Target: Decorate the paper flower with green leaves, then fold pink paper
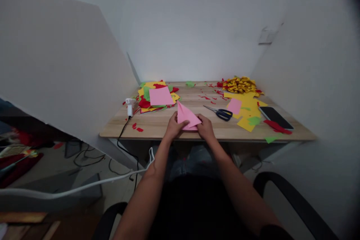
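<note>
A folded sheet of pink paper [186, 115] is held between my two hands above the table's front edge, with one pointed corner up. My left hand [174, 125] grips its left side, the thumb lying across the paper. At the right corner, my right hand [204, 125] has its fingers closed on the sheet. Scissors [222, 113] with dark handles lie a little beyond my right hand, blades pointing left. To the far left, a flat pink sheet [161, 96] rests on a pile of yellow, red and green paper [144, 104].
Yellow sheets [250, 101] and a smaller pink piece [234, 106] lie on the right, near a phone [275, 117]. Behind them is a heap of folded yellow paper [240, 84]. A white plug [129, 108] with a black cable stands at left. Red scraps dot the wooden table [157, 123].
</note>
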Action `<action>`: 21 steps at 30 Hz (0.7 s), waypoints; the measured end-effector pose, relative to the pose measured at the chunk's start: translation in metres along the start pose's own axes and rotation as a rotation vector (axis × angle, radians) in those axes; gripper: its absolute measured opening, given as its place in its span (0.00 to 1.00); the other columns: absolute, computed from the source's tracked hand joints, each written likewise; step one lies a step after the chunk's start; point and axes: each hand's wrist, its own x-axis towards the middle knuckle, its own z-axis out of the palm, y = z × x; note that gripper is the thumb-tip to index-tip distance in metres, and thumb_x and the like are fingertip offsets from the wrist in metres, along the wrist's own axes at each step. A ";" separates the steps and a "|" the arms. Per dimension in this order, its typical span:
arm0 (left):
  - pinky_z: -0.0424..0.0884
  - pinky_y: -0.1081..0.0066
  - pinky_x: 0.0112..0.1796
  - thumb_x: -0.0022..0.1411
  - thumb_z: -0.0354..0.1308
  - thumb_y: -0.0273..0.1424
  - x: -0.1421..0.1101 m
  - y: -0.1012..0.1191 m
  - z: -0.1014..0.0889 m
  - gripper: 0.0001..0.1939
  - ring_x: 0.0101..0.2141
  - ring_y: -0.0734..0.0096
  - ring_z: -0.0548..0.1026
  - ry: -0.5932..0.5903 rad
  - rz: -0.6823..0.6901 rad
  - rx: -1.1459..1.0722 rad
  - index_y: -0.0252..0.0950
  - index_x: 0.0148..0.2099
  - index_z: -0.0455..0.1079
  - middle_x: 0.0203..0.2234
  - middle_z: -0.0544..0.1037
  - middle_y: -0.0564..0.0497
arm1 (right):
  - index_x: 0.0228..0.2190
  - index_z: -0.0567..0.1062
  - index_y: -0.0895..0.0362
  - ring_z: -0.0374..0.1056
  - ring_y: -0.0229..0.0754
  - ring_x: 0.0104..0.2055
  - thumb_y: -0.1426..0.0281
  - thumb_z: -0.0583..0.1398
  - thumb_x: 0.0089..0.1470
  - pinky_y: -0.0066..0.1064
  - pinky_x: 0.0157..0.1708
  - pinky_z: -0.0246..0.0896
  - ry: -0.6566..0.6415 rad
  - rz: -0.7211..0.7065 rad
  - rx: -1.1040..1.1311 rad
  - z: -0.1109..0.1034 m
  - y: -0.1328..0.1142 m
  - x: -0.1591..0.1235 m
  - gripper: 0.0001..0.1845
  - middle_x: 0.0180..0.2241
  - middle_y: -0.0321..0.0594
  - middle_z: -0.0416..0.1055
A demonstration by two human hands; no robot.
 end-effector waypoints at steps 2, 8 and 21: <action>0.73 0.68 0.40 0.35 0.77 0.33 -0.002 0.001 -0.001 0.30 0.39 0.62 0.77 -0.019 -0.002 0.017 0.33 0.44 0.74 0.38 0.81 0.45 | 0.41 0.79 0.60 0.74 0.50 0.45 0.63 0.55 0.57 0.37 0.46 0.68 0.084 0.069 0.045 -0.002 0.005 0.003 0.18 0.40 0.48 0.80; 0.69 0.70 0.25 0.43 0.72 0.41 0.003 -0.011 -0.002 0.22 0.21 0.73 0.69 0.096 -0.031 -0.049 0.33 0.36 0.71 0.23 0.75 0.53 | 0.42 0.77 0.63 0.75 0.51 0.43 0.49 0.55 0.55 0.38 0.38 0.72 0.210 0.213 0.193 -0.003 0.020 0.007 0.30 0.40 0.54 0.80; 0.70 0.72 0.32 0.44 0.71 0.42 0.001 -0.007 0.000 0.21 0.28 0.72 0.73 0.146 0.035 -0.114 0.34 0.35 0.73 0.29 0.78 0.51 | 0.43 0.79 0.62 0.74 0.49 0.37 0.63 0.67 0.41 0.41 0.40 0.69 0.110 0.298 0.125 -0.070 -0.001 0.008 0.26 0.36 0.49 0.79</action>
